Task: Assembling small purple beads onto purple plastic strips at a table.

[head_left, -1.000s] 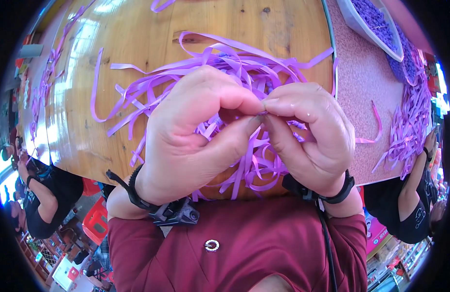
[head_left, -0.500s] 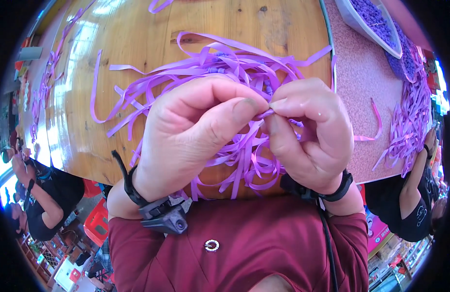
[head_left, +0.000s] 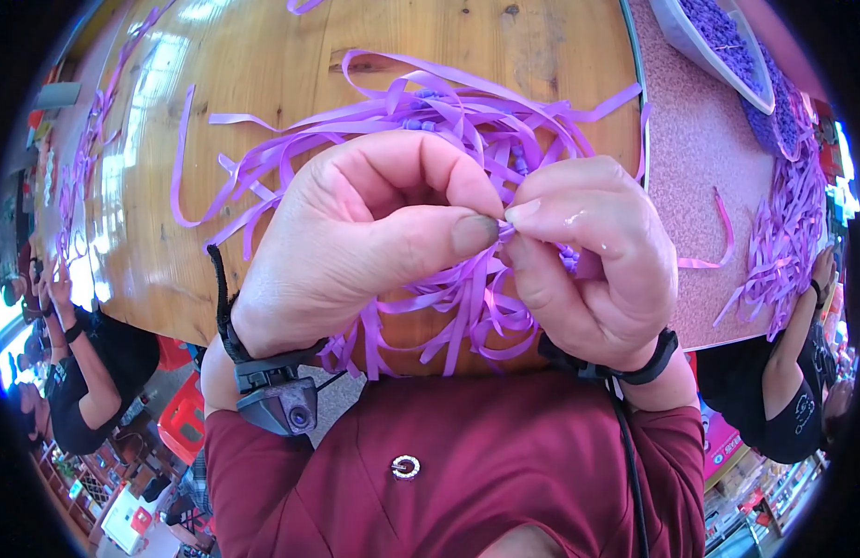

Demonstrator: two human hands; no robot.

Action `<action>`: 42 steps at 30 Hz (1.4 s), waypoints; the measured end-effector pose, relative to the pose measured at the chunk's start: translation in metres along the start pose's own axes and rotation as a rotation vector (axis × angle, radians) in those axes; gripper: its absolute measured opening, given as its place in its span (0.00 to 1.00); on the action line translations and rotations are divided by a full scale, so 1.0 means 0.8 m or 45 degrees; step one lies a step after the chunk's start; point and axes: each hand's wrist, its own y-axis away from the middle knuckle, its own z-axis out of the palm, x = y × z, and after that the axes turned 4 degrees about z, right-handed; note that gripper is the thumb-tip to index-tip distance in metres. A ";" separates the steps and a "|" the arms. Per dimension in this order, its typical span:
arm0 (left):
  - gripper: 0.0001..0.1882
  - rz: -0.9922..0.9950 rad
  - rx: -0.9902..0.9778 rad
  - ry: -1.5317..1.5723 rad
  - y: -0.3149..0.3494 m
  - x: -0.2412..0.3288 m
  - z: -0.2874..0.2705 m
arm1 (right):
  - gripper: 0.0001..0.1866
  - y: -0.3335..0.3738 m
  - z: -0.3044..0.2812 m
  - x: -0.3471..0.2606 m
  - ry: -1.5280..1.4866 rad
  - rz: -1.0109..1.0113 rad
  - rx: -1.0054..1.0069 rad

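Purple piece (head_left: 506, 227): over the middle of the ribbon pile (head_left: 474, 277); pinched where both hands' fingertips meet, small end showing, rest hidden by the fingers, can't tell exact shape.
Left hand (head_left: 356, 232): over left part of the pile; thumb and index tips together, clamped on the purple piece from its left.
Right hand (head_left: 602, 256): over right part of the pile; thumb and index tips clamped on the purple piece from its right, index tip above it, thumb below; other fingers curled in.
Purple beads (head_left: 419, 125): in far part of the pile.
Wooden tabletop (head_left: 402, 28): under the pile.
Pink speckled surface (head_left: 695, 158): right of the pile.
Single pink ribbon (head_left: 727, 232): right of the pile, well apart.
White tray (head_left: 676, 37): far right of the pile, purple bits (head_left: 718, 35) inside.
Wrist camera (head_left: 286, 409): near side of the pile, strapped at the left wrist.
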 end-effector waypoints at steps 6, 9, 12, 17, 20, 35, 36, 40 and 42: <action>0.07 0.059 0.050 -0.053 0.001 0.000 0.002 | 0.10 0.005 0.002 -0.009 -0.153 0.296 -0.035; 0.07 0.087 0.069 -0.093 0.000 0.002 0.002 | 0.11 0.006 -0.001 -0.018 -0.301 0.608 -0.067; 0.07 0.096 0.084 -0.130 0.001 0.001 0.000 | 0.11 0.004 -0.003 -0.024 -0.343 0.767 -0.113; 0.06 0.108 0.082 -0.182 0.003 0.003 0.002 | 0.09 0.004 -0.001 -0.025 -0.268 0.690 -0.025; 0.06 0.139 0.086 -0.165 0.004 0.002 0.003 | 0.08 0.004 0.001 -0.019 -0.134 0.438 0.013; 0.06 0.205 0.105 -0.287 0.001 0.003 0.000 | 0.04 0.002 -0.015 -0.020 -0.326 0.751 0.031; 0.07 0.216 0.069 -0.354 0.001 0.003 -0.001 | 0.04 0.002 -0.015 -0.020 -0.325 0.751 0.032; 0.11 0.534 0.099 -0.536 -0.001 -0.001 0.009 | 0.04 -0.001 -0.014 -0.023 -0.344 0.774 0.012; 0.13 0.877 0.077 -1.064 -0.001 -0.001 0.009 | 0.04 -0.002 -0.011 -0.026 -0.408 0.840 -0.002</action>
